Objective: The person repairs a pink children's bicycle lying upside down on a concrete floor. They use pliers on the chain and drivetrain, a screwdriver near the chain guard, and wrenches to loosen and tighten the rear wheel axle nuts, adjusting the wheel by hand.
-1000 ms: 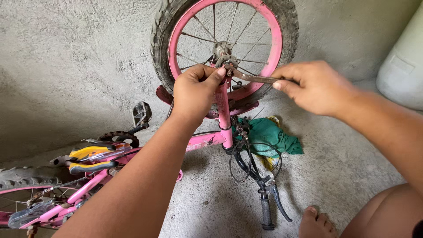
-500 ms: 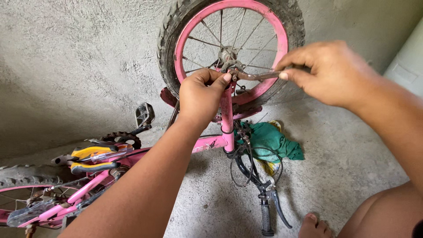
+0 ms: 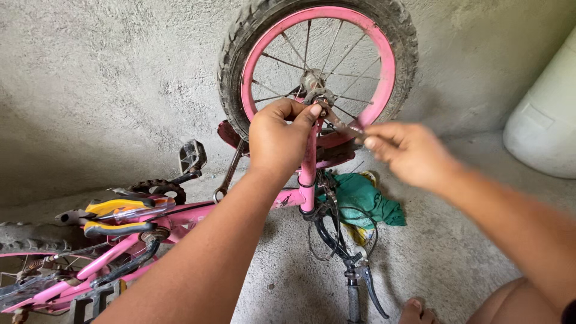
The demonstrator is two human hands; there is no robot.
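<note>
Rough concrete floor and wall carry an upturned pink bicycle (image 3: 180, 219) whose front wheel (image 3: 318, 66) is still seated in the fork, the left hand (image 3: 279, 141) clenched on the axle nut (image 3: 319, 103) while the blurred right hand (image 3: 408, 153) apparently grips a wrench (image 3: 342, 127) there.

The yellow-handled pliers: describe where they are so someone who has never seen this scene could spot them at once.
Start at the pink bicycle frame lying upside down on the concrete floor, then go down-left, away from the raised front wheel. The pliers lie across the frame just below the black chainring. Their two bright yellow grips are the only yellow there among pink tubes and black parts.
</note>
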